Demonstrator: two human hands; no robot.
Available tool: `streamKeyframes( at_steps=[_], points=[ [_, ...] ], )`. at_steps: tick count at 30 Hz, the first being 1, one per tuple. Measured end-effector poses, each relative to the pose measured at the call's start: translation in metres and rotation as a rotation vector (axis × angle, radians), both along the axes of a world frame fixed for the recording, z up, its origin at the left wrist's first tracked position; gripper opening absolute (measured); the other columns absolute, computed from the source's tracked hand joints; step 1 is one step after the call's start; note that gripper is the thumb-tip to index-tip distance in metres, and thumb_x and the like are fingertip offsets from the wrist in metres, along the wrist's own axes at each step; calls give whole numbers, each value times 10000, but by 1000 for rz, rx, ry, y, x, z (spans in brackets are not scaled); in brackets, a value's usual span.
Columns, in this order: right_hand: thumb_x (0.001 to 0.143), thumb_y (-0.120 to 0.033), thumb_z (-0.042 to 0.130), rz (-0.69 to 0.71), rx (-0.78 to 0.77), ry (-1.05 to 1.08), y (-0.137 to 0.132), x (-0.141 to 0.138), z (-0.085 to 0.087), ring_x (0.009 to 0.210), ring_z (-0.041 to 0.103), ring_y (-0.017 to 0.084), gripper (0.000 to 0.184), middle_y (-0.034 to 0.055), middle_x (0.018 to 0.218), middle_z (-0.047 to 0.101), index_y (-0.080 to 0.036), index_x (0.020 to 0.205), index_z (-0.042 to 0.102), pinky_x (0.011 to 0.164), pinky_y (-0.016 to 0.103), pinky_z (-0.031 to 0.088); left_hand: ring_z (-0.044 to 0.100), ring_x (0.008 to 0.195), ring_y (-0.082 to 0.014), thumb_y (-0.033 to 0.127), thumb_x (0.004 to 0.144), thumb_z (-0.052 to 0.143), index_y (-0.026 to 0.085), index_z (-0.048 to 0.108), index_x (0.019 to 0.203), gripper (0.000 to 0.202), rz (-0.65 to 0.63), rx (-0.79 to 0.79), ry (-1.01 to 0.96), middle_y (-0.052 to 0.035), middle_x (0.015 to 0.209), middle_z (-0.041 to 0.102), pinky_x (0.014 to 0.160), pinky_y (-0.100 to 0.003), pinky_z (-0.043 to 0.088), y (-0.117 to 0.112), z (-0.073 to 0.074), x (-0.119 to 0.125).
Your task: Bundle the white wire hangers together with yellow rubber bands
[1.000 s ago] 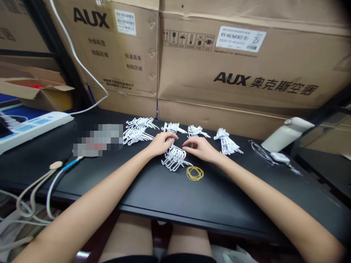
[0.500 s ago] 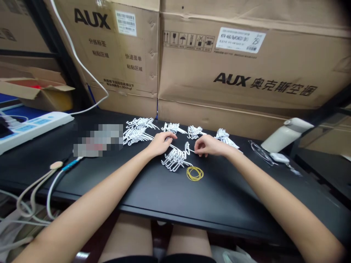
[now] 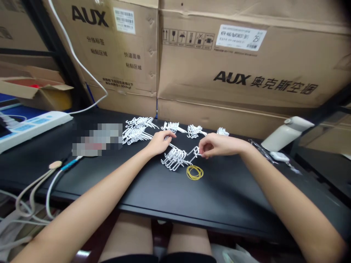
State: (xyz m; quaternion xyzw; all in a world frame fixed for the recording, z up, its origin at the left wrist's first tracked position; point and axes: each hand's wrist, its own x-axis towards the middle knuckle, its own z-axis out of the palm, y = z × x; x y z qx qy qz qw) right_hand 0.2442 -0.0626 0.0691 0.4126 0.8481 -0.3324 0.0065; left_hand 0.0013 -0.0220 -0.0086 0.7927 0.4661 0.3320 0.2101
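Note:
White wire hooks lie overlapping in a row in front of my hands. My left hand is closed with bent fingers at the far side of this bunch, on a white hook whose thin rod shows under the fingertips. Between thumb and fingertips, my right hand pinches a single white hook, its bent end reaching left toward the bunch. Just nearer to me lies a loop of yellow rubber bands.
More bunches of white hooks stand behind: a large one at left, smaller ones toward the right. A pale bottle leans at right by a white case. Cartons wall the back; a power strip lies left.
My right hand has moved slightly right and nearer, and the hook in it has swung down from its more upright position. My left hand has barely moved.

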Motion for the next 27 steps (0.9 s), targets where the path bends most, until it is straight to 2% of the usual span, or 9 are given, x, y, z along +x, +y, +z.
streamKeyframes(
  at_steps=[5,9,15,20,24,27],
  points=[
    [738,-220,593,-36,46,10,-3,2,7,650,645,170,100,41,698,695,-149,772,654,573,250,478,614,806,-185,198,797,438,153,703,934,301,1,-9,-3,-43,884,698,871,-312,455,0,0,0],
    [742,-224,595,-32,7,14,-4,3,9,661,651,171,103,41,700,698,-149,778,656,587,249,485,615,818,-186,197,796,440,158,700,928,294,2,-12,2,-40,893,698,874,-309,453,1,0,0],
    [749,-184,573,57,4,53,-4,-11,-8,650,650,154,112,39,730,696,-142,811,656,597,246,499,618,846,-188,199,799,439,163,698,922,289,-9,11,-11,-38,931,702,881,-307,452,2,-2,-1],
    [756,-195,587,78,48,116,-4,-22,-22,649,637,143,105,29,714,678,-133,799,659,590,232,487,622,853,-187,196,799,440,166,700,916,287,-11,15,-14,-37,929,705,893,-313,451,2,-2,-1],
    [755,-200,600,94,82,150,-7,-29,-26,663,631,139,89,29,728,679,-133,767,658,609,230,487,626,891,-194,216,806,451,173,700,902,270,-25,28,-33,-38,945,708,905,-319,448,3,-4,-1],
    [765,-219,601,104,46,152,-9,-30,-23,674,637,143,100,33,743,686,-136,784,653,619,236,492,622,943,-205,282,849,441,177,693,897,278,-30,38,-84,-45,984,705,920,-330,438,2,-3,0]
  ],
)
